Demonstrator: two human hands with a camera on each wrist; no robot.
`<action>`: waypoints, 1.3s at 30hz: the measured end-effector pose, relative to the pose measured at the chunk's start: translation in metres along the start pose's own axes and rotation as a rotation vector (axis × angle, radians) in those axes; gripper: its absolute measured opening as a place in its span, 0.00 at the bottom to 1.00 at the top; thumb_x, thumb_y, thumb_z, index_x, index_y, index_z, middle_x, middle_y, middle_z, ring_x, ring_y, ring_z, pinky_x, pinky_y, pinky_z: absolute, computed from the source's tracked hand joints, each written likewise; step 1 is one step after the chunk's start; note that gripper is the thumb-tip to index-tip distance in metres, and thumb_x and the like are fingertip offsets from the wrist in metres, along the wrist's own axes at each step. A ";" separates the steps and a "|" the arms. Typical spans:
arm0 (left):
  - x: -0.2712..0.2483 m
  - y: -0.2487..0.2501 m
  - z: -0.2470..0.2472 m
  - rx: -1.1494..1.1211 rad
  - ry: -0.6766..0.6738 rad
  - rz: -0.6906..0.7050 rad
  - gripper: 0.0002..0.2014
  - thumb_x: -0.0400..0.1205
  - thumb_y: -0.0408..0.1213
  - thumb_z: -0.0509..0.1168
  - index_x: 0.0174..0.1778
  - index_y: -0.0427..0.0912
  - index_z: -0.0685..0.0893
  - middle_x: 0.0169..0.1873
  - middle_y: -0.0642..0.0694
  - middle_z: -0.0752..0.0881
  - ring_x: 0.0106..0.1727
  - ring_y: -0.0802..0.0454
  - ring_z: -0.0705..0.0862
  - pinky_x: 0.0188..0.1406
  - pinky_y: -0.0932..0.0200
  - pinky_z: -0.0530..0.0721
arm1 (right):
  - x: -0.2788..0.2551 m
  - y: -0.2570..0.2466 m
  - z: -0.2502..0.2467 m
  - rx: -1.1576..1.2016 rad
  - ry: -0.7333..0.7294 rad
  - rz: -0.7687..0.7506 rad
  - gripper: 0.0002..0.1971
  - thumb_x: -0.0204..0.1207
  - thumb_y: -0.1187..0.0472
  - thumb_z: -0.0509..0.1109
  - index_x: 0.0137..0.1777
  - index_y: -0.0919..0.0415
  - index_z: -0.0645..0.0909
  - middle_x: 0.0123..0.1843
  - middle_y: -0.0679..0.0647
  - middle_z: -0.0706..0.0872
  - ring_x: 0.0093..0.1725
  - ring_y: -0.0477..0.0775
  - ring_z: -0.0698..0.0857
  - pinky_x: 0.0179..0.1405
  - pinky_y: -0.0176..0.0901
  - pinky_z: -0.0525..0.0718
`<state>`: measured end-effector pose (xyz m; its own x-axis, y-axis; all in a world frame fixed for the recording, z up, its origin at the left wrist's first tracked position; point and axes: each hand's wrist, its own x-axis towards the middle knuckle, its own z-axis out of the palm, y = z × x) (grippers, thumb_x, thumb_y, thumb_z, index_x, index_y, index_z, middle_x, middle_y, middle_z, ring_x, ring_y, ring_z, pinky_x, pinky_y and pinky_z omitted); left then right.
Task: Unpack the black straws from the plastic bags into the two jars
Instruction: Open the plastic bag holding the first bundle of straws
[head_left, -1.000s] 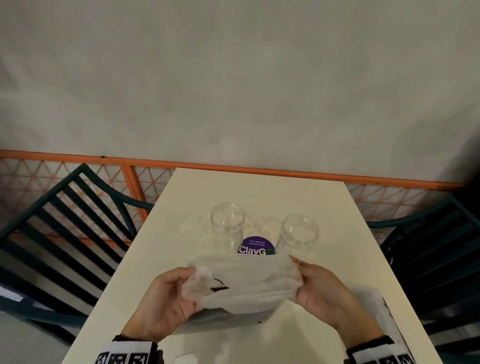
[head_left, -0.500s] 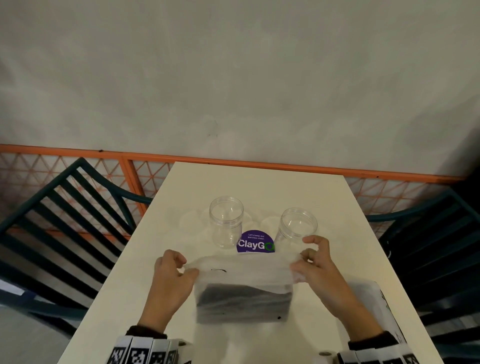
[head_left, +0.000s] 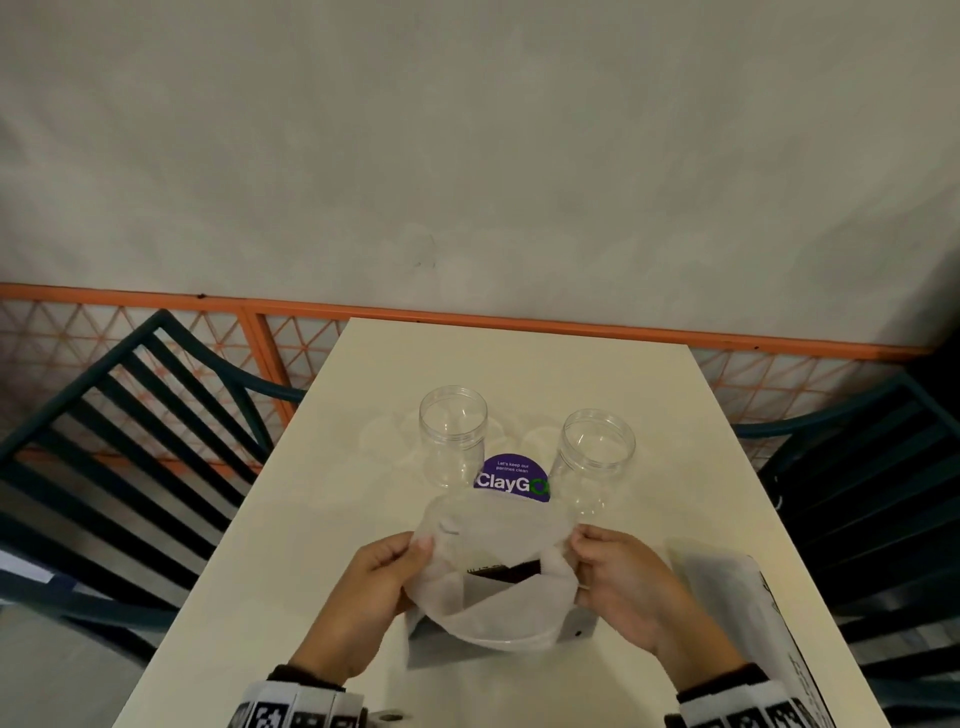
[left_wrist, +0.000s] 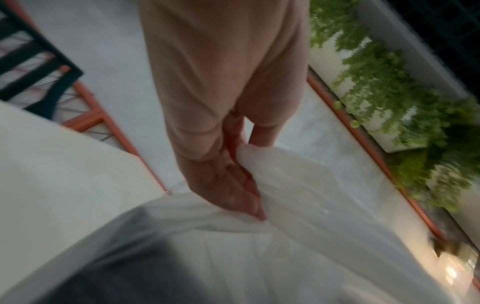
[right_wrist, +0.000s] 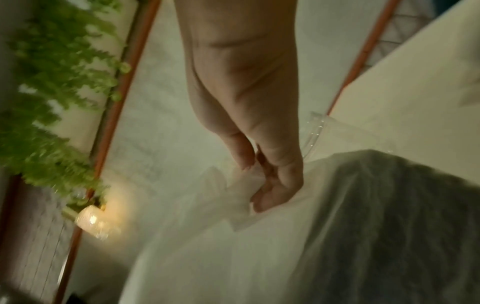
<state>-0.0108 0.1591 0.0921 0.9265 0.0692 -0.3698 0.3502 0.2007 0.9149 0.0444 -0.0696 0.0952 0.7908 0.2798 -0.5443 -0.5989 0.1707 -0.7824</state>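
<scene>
Head: left hand (head_left: 371, 597), right hand (head_left: 621, 584) pinch bag (head_left: 493, 613) mouth (spread).

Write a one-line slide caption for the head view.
Both hands, left hand and right hand, pull open a plastic bag of black straws before two empty jars.

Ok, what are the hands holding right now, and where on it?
Both hold the plastic bag of straws by its open top edge: left hand pinches the left side, right hand the right side.
</scene>
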 end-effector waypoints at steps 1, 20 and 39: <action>0.002 -0.001 -0.004 -0.100 -0.011 -0.039 0.14 0.80 0.33 0.58 0.49 0.29 0.86 0.42 0.37 0.90 0.42 0.44 0.86 0.37 0.57 0.85 | -0.001 -0.003 -0.003 0.070 -0.024 0.049 0.11 0.80 0.69 0.57 0.52 0.68 0.81 0.38 0.59 0.88 0.34 0.54 0.87 0.35 0.47 0.86; 0.005 -0.016 -0.007 0.508 0.156 0.063 0.26 0.61 0.37 0.78 0.51 0.45 0.74 0.47 0.40 0.82 0.40 0.50 0.80 0.34 0.62 0.79 | -0.004 0.003 -0.013 -0.610 0.355 -0.347 0.05 0.76 0.65 0.66 0.49 0.57 0.74 0.44 0.57 0.83 0.39 0.52 0.80 0.41 0.46 0.81; 0.002 -0.020 -0.005 -0.105 0.029 -0.199 0.10 0.80 0.28 0.59 0.38 0.35 0.86 0.32 0.45 0.89 0.39 0.50 0.82 0.38 0.59 0.80 | 0.002 0.010 -0.027 0.239 -0.043 -0.021 0.14 0.63 0.76 0.71 0.43 0.59 0.75 0.38 0.58 0.87 0.33 0.57 0.88 0.28 0.47 0.85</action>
<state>-0.0161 0.1598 0.0723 0.8356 0.0457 -0.5475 0.5083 0.3139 0.8020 0.0435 -0.0923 0.0779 0.8005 0.3131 -0.5111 -0.5991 0.3944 -0.6968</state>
